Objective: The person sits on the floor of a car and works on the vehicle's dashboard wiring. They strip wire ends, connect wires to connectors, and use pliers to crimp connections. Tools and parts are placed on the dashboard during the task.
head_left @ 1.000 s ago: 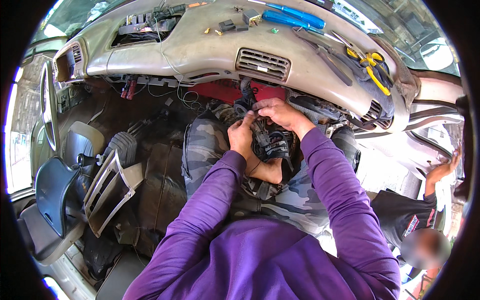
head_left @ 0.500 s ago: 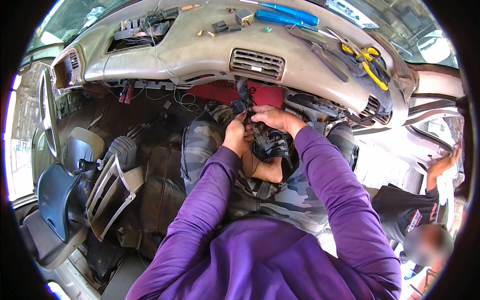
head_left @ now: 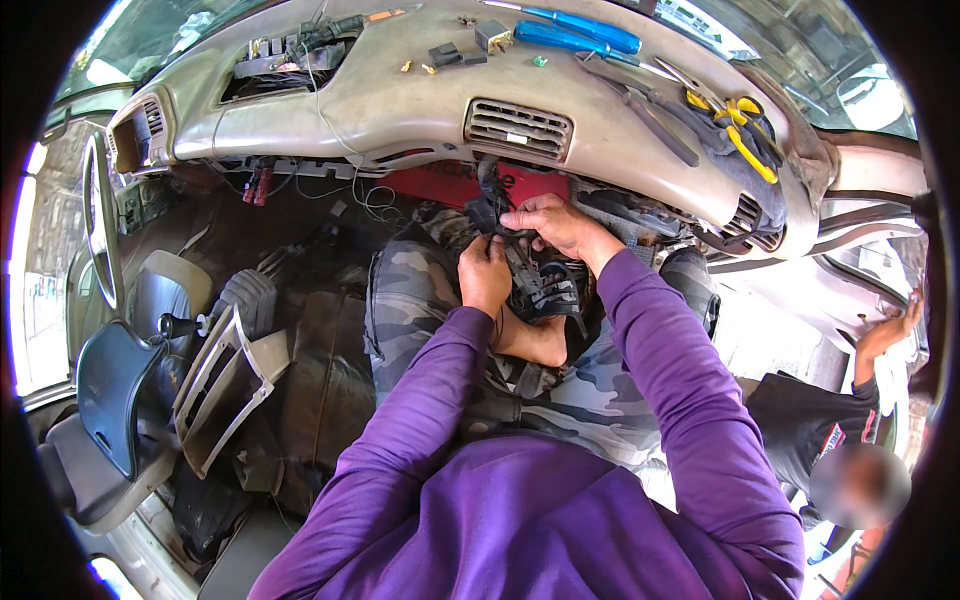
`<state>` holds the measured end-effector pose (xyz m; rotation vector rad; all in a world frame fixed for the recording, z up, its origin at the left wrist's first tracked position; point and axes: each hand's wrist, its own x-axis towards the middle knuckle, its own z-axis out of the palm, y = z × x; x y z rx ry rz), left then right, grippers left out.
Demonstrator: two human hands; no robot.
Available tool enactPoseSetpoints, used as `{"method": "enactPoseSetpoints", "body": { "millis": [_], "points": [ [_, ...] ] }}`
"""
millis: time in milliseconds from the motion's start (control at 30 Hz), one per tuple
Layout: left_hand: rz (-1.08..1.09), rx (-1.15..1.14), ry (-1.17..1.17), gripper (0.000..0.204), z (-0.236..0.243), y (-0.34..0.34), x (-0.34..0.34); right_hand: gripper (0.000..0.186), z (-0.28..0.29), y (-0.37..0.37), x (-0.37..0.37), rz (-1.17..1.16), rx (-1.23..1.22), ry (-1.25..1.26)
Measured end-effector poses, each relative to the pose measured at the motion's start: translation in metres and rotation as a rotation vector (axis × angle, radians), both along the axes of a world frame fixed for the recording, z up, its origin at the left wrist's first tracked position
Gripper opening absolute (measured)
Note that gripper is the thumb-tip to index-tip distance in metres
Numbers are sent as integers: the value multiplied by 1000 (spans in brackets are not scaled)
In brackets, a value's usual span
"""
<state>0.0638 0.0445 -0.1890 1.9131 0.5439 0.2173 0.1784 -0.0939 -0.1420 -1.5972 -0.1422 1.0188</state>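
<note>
The biggest thing here is the tan dashboard [head_left: 390,115], its lower edge just beyond the camouflage trousers [head_left: 415,285] of the seated person. The black wiring [head_left: 487,178] hangs below the middle of that lower edge and runs down between the knees. On it, the right grip [head_left: 560,230] has thumb and fingertips pressed together, pinching a dark piece, while the left grip [head_left: 484,277], just below, appears to pinch the wiring too; which strand each has cannot be told. For good control, I would hold the left grip steady as an anchor, let only the right fingertips do the fine moves, and leave slack so no strand is strained. Yellow-handled pliers [head_left: 748,155] lie toward the dashboard's right end, and blue screwdrivers [head_left: 575,38] near its far edge. Left of them sit small black blocks [head_left: 443,52], then, smallest, a green bit [head_left: 540,61] just below the screwdrivers.
</note>
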Motion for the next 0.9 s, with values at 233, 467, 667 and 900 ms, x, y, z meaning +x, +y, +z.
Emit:
{"method": "enactPoseSetpoints", "body": {
  "millis": [233, 467, 667, 900],
  "points": [
    [9, -149, -2, 32, 6, -2, 0, 53, 4, -1, -10, -243, 271, 358],
    [196, -724, 181, 46, 7, 2, 7, 32, -27, -3, -4, 5, -129, -319],
    [259, -981, 315, 27, -12, 12, 19, 39, -45, 9, -10, 304, -283, -470],
    [162, -510, 48, 29, 3, -5, 5, 42, -12, 0, -3, 128, -283, -351]
  ]
}}
